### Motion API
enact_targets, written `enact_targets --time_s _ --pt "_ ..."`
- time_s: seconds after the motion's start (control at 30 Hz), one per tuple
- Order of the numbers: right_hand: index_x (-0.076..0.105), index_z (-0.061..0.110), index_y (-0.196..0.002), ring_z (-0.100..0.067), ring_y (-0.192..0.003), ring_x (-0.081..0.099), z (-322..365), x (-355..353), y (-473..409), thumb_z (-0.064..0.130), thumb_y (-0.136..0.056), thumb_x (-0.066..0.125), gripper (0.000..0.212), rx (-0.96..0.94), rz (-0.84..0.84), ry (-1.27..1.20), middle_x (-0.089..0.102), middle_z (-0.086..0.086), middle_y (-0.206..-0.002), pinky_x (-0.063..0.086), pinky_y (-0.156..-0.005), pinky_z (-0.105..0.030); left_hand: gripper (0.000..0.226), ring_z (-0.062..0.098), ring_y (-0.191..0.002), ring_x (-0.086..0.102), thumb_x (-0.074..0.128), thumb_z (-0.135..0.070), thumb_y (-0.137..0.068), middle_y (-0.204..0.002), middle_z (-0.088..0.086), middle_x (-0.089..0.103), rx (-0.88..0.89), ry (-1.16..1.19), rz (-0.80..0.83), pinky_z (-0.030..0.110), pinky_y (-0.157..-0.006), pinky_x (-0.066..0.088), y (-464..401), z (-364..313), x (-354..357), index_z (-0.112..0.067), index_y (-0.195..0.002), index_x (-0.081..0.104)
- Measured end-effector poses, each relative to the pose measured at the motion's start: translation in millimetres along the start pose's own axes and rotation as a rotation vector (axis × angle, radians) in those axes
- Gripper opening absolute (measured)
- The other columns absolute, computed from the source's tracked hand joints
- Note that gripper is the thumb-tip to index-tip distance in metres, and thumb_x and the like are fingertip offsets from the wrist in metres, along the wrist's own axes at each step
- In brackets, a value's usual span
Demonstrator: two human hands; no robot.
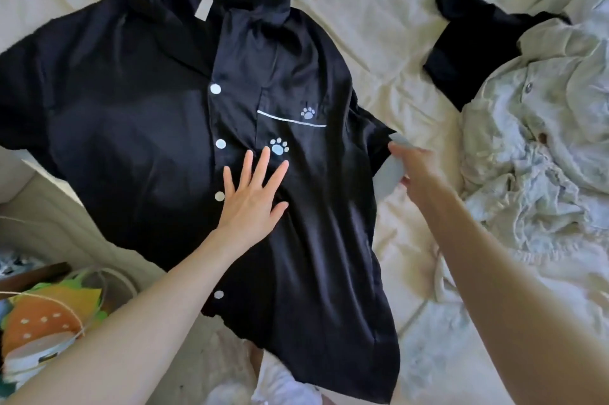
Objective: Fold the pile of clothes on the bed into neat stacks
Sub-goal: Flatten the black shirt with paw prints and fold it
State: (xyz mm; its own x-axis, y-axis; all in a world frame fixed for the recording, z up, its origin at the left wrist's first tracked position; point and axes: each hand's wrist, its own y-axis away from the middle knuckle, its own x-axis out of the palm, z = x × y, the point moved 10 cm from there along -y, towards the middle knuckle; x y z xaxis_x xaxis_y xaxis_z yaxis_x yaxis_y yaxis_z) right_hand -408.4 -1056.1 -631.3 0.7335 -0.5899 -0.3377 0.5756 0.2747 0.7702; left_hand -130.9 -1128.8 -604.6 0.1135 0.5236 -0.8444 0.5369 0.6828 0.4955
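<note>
A black satin shirt [138,114] with white buttons and pale paw prints lies face up, spread across the cream bed [379,25]. My left hand [253,193] presses flat on its front, fingers spread just below the chest pocket. My right hand [412,170] grips the shirt's right sleeve cuff, which has a pale trim, at the garment's right edge. A folded black garment [468,51] lies on the bed at the upper right. Beside it sits a crumpled pile of pale green clothes [540,140].
The bed's left edge runs down the left side. Beyond it, on the floor, stands a bag with an orange, yellow and green pattern [43,322]. My own feet show below the shirt's hem.
</note>
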Motion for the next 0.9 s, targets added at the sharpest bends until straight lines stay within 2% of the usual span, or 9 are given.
enact_targets --time_s 0.1,0.17,0.23,0.4,0.5,0.63,0.77,0.83,0.9 --pt "0.059 0.007 -0.094 -0.020 -0.096 0.060 51.8 -42.2 -7.9 0.021 -0.087 0.064 0.017 -0.116 -0.124 -0.167 0.059 -0.010 -0.111 0.049 -0.092 -0.037 0.074 0.031 -0.143 -0.020 0.043 -0.049 -0.094 -0.158 0.004 -0.015 0.017 -0.081 0.017 0.062 -0.109 -0.005 -14.7 -8.2 -6.5 -0.027 -0.151 0.001" --pt "0.055 0.017 -0.081 -0.015 -0.084 0.058 86.9 -71.4 -20.8 0.021 -0.089 0.060 0.010 -0.196 -0.213 -0.189 0.059 0.000 -0.085 0.050 -0.074 -0.027 0.078 0.031 -0.143 -0.020 0.043 -0.054 -0.092 -0.158 0.004 -0.015 0.046 -0.134 0.031 0.063 -0.108 -0.008 -25.4 -16.8 -9.1 -0.028 -0.151 -0.001" --pt "0.044 0.022 -0.068 -0.013 -0.078 0.051 113.2 -95.9 -33.0 0.020 -0.091 0.056 0.026 -0.262 -0.316 -0.208 0.047 0.006 -0.072 0.043 -0.063 -0.021 0.082 0.031 -0.143 -0.020 0.045 -0.056 -0.090 -0.157 0.004 -0.016 0.070 -0.150 0.038 0.063 -0.108 -0.009 -37.2 -26.3 -11.5 -0.030 -0.150 -0.003" --pt "0.051 0.020 -0.082 -0.013 -0.081 0.050 113.2 -103.2 -47.8 0.042 -0.092 0.050 0.024 -0.280 -0.383 0.031 0.053 0.004 -0.082 0.039 -0.060 -0.008 0.089 0.030 -0.141 -0.025 0.049 -0.062 -0.085 -0.157 0.003 -0.019 0.103 -0.080 0.041 0.063 -0.106 -0.012 -66.9 -44.3 -15.0 -0.033 -0.150 -0.005" --pt "0.049 0.016 -0.089 -0.021 -0.090 0.057 75.0 -92.9 -54.8 0.057 -0.087 0.050 0.041 -0.195 -0.316 0.027 0.060 -0.005 -0.093 0.048 -0.089 -0.035 0.093 0.031 -0.140 -0.027 0.052 -0.065 -0.082 -0.156 0.004 -0.021 0.118 -0.097 0.050 0.066 -0.105 -0.010 -77.7 -51.9 -13.3 -0.034 -0.149 -0.005" --pt "0.051 0.013 -0.087 -0.013 -0.073 0.050 35.7 -68.0 -44.2 0.063 -0.078 0.060 0.052 -0.083 -0.206 0.035 0.048 0.006 -0.076 0.043 -0.069 -0.027 0.097 0.032 -0.141 -0.024 0.053 -0.068 -0.078 -0.156 0.004 -0.022 0.123 -0.116 0.076 0.068 -0.105 -0.005 -76.2 -58.9 -2.4 -0.035 -0.149 -0.003" --pt "0.059 0.005 -0.106 -0.011 -0.066 0.047 28.8 -47.4 -38.6 0.029 -0.080 0.071 0.038 -0.040 -0.077 -0.021 0.052 -0.001 -0.087 0.035 -0.053 -0.021 0.098 0.034 -0.141 -0.024 0.051 -0.070 -0.078 -0.155 0.006 -0.023 0.109 -0.124 0.100 0.069 -0.104 -0.005 -66.1 -69.1 8.2 -0.034 -0.149 -0.005" --pt "0.059 0.004 -0.088 -0.018 -0.061 0.045 31.3 -55.6 -39.8 0.007 -0.078 0.067 0.013 -0.042 -0.142 0.011 0.048 -0.009 -0.080 0.037 -0.052 -0.028 0.099 0.034 -0.140 -0.026 0.052 -0.070 -0.076 -0.154 0.006 -0.026 0.135 -0.108 0.083 0.070 -0.103 -0.006 -55.9 -81.0 11.1 -0.033 -0.149 -0.004" --pt "0.056 0.008 -0.078 -0.023 -0.070 0.052 29.5 -72.3 -41.2 0.000 -0.076 0.063 0.011 -0.017 -0.236 0.005 0.053 -0.013 -0.084 0.044 -0.059 -0.034 0.102 0.033 -0.139 -0.028 0.054 -0.071 -0.074 -0.154 0.005 -0.028 0.178 -0.087 0.045 0.069 -0.100 -0.010 -37.8 -95.8 16.1 -0.032 -0.149 -0.002"
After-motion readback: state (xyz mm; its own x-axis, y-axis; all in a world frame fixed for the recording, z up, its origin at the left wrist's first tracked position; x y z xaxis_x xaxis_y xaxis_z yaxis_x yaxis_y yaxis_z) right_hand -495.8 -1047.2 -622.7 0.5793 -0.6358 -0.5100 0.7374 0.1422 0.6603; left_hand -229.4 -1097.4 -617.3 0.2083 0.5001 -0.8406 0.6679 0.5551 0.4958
